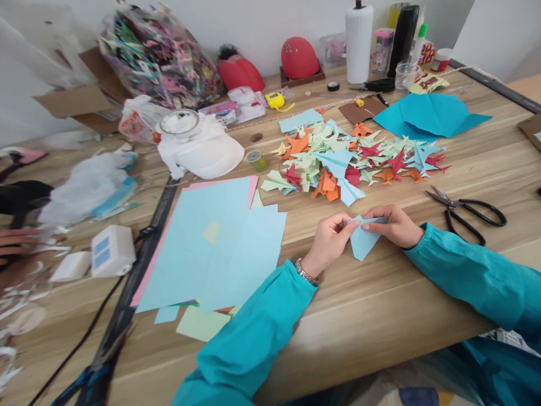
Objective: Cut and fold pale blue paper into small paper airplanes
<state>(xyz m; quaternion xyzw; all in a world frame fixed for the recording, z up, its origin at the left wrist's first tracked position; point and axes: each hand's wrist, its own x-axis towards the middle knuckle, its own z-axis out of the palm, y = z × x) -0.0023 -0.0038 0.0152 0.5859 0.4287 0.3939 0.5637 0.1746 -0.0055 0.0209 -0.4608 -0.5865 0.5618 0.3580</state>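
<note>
Between both hands, just above the wooden table, is a partly folded piece of light blue paper (364,242). My left hand (332,239), with a metal watch at the wrist, pinches its left upper edge between thumb and fingers. On the other side my right hand (393,226) grips the upper right part, fingers closed on it. Beyond the hands lies a pile of folded paper figures (333,160) in pale green, light blue, orange and red. To the left are large sheets of light blue paper (207,242) over pink ones, with smaller green pieces beneath.
Black-handled scissors (459,211) lie beside my right forearm. Folded teal paper (435,115) rests behind the pile. A white box-shaped device (112,251), its black cable and blue-handled scissors (91,372) are at left. Another person's hand (19,242) shows at the left edge.
</note>
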